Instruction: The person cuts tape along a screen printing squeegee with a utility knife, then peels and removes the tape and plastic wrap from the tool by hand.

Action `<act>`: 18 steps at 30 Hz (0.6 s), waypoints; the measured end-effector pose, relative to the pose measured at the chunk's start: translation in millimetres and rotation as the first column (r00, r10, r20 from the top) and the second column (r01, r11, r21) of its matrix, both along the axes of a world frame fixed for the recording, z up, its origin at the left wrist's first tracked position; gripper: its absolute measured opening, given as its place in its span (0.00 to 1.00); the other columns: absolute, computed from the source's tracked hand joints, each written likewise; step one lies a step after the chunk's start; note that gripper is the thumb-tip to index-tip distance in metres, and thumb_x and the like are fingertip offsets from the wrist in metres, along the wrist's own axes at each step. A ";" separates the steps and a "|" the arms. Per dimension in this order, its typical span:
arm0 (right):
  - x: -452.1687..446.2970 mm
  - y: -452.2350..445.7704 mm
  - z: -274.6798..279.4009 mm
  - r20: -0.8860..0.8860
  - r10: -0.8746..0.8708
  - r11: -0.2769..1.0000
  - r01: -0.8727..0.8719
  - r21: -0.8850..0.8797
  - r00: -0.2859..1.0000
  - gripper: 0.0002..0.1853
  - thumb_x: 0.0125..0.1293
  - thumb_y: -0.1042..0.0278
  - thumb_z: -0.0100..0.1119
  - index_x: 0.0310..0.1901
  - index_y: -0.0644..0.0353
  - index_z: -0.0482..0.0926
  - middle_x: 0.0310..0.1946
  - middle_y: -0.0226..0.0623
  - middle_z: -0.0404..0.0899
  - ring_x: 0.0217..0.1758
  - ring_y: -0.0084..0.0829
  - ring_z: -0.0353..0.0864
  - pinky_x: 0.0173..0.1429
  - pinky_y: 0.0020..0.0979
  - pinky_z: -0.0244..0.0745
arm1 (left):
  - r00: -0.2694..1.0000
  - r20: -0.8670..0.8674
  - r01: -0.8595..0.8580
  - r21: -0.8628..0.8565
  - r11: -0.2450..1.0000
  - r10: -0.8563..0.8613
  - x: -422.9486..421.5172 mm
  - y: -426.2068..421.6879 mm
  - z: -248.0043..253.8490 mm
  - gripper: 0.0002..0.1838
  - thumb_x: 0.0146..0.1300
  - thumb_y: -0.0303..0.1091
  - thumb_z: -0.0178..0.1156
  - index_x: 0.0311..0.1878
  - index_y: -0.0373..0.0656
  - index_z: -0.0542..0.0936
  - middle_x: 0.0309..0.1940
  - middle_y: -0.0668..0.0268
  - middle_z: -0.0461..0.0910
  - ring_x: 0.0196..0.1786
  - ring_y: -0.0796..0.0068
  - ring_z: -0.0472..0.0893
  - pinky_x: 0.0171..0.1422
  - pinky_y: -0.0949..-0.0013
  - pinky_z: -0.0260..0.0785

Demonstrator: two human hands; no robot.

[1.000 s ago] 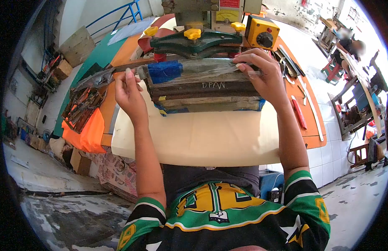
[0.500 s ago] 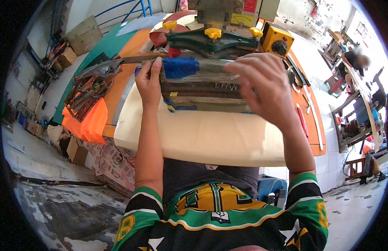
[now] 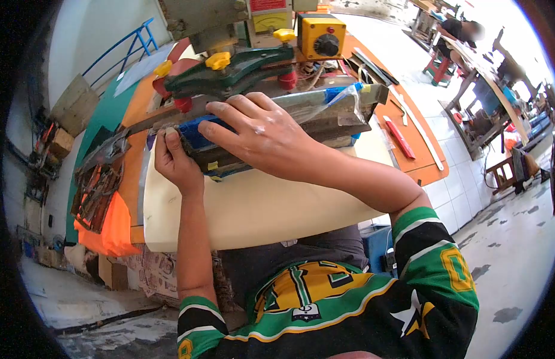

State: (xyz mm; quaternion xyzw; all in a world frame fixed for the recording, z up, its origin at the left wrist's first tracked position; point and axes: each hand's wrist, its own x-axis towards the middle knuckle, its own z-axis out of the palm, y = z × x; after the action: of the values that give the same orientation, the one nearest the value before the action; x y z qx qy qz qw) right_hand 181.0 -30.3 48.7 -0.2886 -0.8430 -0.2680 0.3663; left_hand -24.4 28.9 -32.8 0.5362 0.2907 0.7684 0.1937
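Observation:
A long, dark metal block (image 3: pixel 370 99) with strips of tape lies at a slant over a cream sheet (image 3: pixel 277 206). Clear plastic film (image 3: pixel 325 109) covers part of its top, and blue tape (image 3: pixel 193 136) wraps its left part. My left hand (image 3: pixel 177 158) is closed around the left end, thumb upward; the fingers behind are partly hidden. Over the blue-taped part reaches my right hand (image 3: pixel 256 131), fingers stretched and apart, with whitish smears on its back. The tips seem to touch the block's top, and the palm hides its middle.
Just behind stands a machine with a dark green clamp bar (image 3: pixel 247 67), yellow knobs and a yellow control box (image 3: pixel 321 37). Dark scrap strips (image 3: pixel 101 179) lie left on orange cloth (image 3: pixel 110 230). A red cutter (image 3: pixel 400 139) and metal ruler (image 3: pixel 422 128) lie right. A person (image 3: pixel 460 30) sits farther off.
My right hand has moved left along the block, from its right part to the blue tape. My left hand stays on the left end. The view has turned, showing the block's right end.

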 end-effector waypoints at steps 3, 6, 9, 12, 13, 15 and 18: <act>10.5 0.9 5.3 0.008 0.008 1.000 -0.008 0.017 1.000 0.14 0.65 0.62 0.59 0.52 0.53 0.77 0.55 0.41 0.80 0.55 0.39 0.80 0.57 0.41 0.74 | 1.000 -0.026 -0.011 -0.032 0.999 0.010 26.8 -5.1 11.7 0.16 0.82 0.41 0.58 0.43 0.37 0.81 0.36 0.73 0.78 0.41 0.84 0.72 0.47 0.76 0.68; 23.7 5.5 6.7 0.070 -0.061 0.997 0.064 -0.040 0.996 0.13 0.66 0.64 0.59 0.51 0.54 0.76 0.56 0.41 0.79 0.57 0.41 0.80 0.57 0.42 0.74 | 1.000 -0.028 -0.004 -0.092 0.996 0.001 55.5 -9.0 20.9 0.14 0.82 0.38 0.58 0.42 0.38 0.81 0.34 0.75 0.76 0.41 0.84 0.71 0.47 0.77 0.67; 39.2 12.9 4.6 0.040 -0.036 0.999 0.037 -0.039 0.999 0.12 0.67 0.65 0.57 0.51 0.55 0.75 0.58 0.42 0.78 0.61 0.44 0.79 0.60 0.43 0.74 | 0.997 -0.031 0.065 -0.086 0.994 -0.068 74.8 0.7 11.9 0.17 0.81 0.43 0.59 0.43 0.38 0.83 0.36 0.73 0.78 0.41 0.83 0.72 0.48 0.73 0.70; 58.3 18.3 -0.5 0.052 -0.007 0.990 0.014 -0.138 0.999 0.19 0.61 0.66 0.68 0.53 0.54 0.75 0.63 0.40 0.75 0.67 0.45 0.76 0.68 0.47 0.71 | 0.997 -0.026 0.068 -0.091 0.994 -0.070 90.9 4.0 7.8 0.17 0.80 0.39 0.59 0.34 0.39 0.75 0.29 0.74 0.70 0.37 0.83 0.65 0.41 0.74 0.63; 64.2 19.0 -2.0 0.062 0.018 0.979 -0.005 -0.203 0.998 0.25 0.57 0.67 0.75 0.55 0.53 0.74 0.67 0.39 0.74 0.69 0.46 0.74 0.72 0.48 0.69 | 0.998 -0.022 0.061 -0.095 0.994 -0.063 92.8 2.5 8.1 0.17 0.80 0.39 0.59 0.34 0.39 0.75 0.29 0.74 0.70 0.37 0.83 0.65 0.41 0.74 0.63; 72.8 18.5 -3.7 0.045 0.054 0.976 -0.043 -0.212 0.998 0.24 0.58 0.65 0.75 0.54 0.53 0.75 0.68 0.38 0.74 0.71 0.45 0.74 0.73 0.48 0.69 | 0.996 -0.038 0.081 -0.073 0.994 -0.084 93.7 -2.0 9.6 0.19 0.80 0.40 0.60 0.33 0.39 0.74 0.28 0.74 0.68 0.36 0.82 0.65 0.41 0.74 0.63; 77.5 22.8 -8.4 0.042 0.102 0.988 -0.096 -0.124 0.994 0.18 0.60 0.63 0.70 0.50 0.52 0.78 0.68 0.37 0.76 0.69 0.42 0.77 0.70 0.46 0.73 | 0.995 -0.087 0.034 -0.065 0.997 -0.039 91.0 -2.4 4.8 0.19 0.80 0.40 0.59 0.33 0.38 0.73 0.27 0.73 0.67 0.35 0.81 0.64 0.41 0.73 0.63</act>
State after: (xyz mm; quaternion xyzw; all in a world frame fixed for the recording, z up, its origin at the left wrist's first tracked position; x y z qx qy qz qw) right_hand 258.5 -7.5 40.4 -0.2617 -0.8795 -0.2046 0.3407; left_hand 66.7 26.5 -28.0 0.5683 0.3135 0.7307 0.2119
